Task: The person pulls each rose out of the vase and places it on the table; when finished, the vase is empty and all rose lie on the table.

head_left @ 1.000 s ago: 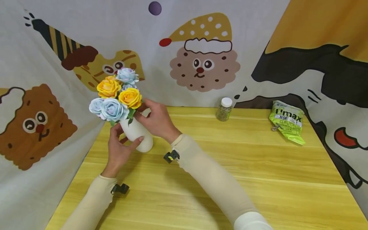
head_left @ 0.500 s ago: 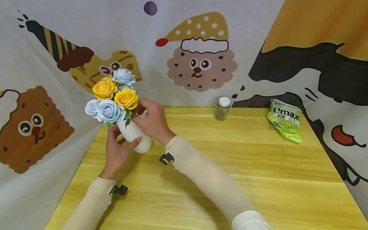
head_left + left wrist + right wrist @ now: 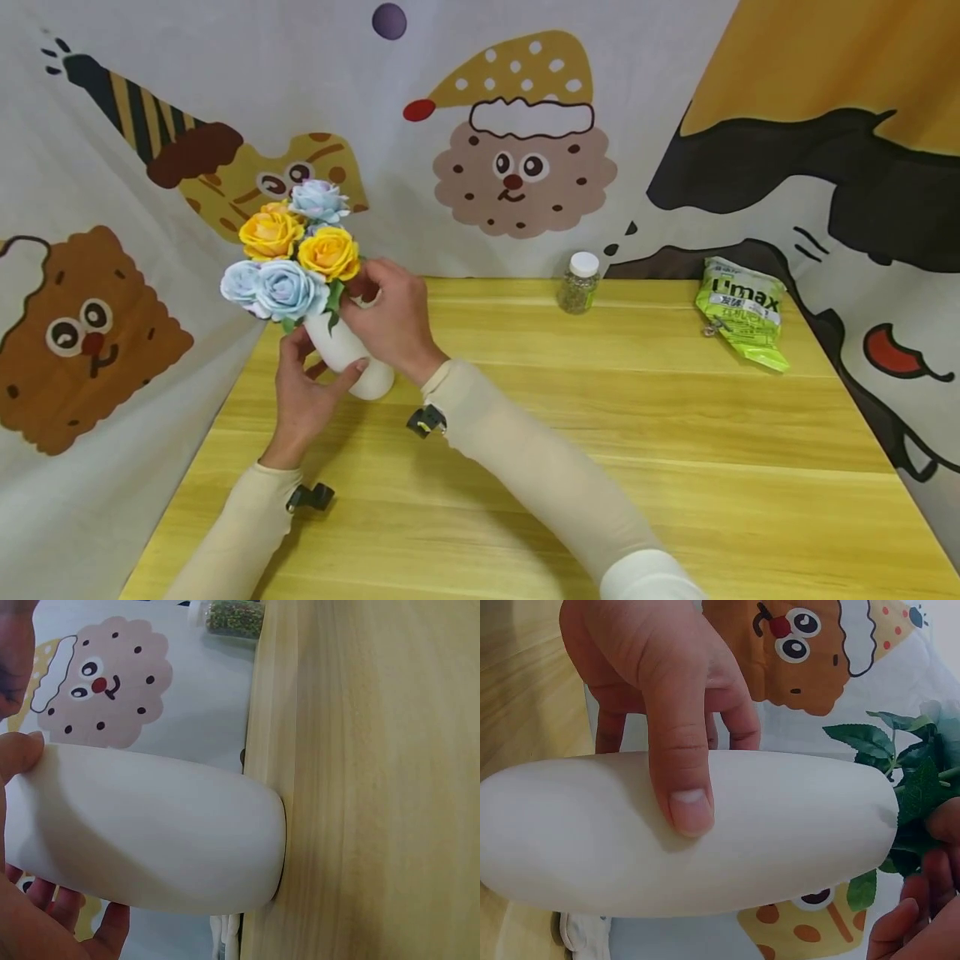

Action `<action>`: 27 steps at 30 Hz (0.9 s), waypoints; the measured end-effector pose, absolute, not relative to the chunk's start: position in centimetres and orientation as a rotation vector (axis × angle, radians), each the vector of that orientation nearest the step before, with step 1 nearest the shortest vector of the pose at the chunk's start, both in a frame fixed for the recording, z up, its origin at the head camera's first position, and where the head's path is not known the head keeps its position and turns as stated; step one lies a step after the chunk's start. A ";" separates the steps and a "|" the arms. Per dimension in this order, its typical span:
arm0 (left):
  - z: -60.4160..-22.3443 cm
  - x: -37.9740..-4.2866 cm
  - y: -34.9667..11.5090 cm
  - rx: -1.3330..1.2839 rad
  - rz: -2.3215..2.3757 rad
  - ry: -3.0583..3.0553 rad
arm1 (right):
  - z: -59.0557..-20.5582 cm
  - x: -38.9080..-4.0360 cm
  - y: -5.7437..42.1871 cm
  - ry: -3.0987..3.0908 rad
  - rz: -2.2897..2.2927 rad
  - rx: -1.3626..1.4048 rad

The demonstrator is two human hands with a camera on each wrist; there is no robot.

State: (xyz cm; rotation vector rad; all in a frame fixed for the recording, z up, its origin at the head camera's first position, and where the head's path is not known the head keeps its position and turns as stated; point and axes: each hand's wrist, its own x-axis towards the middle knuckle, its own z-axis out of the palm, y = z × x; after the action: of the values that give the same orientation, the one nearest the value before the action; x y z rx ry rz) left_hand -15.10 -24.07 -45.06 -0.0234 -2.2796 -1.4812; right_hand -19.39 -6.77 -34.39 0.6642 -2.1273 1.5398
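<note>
A white vase (image 3: 337,343) stands on the wooden table at the left, its base on the tabletop in the left wrist view. My left hand (image 3: 303,402) holds the vase body, thumb on the near side and fingers round the other. Out of its mouth rises a bunch of artificial roses, yellow (image 3: 330,252) and pale blue (image 3: 285,289). My right hand (image 3: 393,315) is at the mouth, fingers curled at the stems and green leaves (image 3: 922,787) under the blooms. The flowers partly hide its fingertips.
Toward the back edge of the table (image 3: 600,433) stands a clear jar (image 3: 577,292) with a white lid and greenish contents. A crumpled green snack bag (image 3: 742,312) lies at the back right. Cartoon-printed cloth (image 3: 390,150) hangs behind and at the sides.
The whole head view has shifted slightly left. My right hand has edged in a little toward the vase mouth. My left hand keeps its hold, and the vase stays in place.
</note>
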 end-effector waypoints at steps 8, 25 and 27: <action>-45.0 -15.1 -24.1 -0.023 -1.479 -2.283 | -34.2 -19.2 -7.0 -2.165 1.626 0.645; -45.2 -15.2 -24.2 -0.007 -1.466 -2.288 | -33.0 -19.3 -5.6 -2.060 1.691 0.666; -45.3 -15.2 -24.3 -0.005 -1.455 -2.292 | -32.9 -19.4 -5.5 -2.026 1.700 0.661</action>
State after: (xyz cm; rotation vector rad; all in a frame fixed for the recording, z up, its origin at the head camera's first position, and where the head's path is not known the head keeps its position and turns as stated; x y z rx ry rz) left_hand -15.23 -24.26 -45.31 -0.0050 -2.2924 -1.4549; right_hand -19.41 -5.46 -32.92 0.6614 -2.0265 1.7002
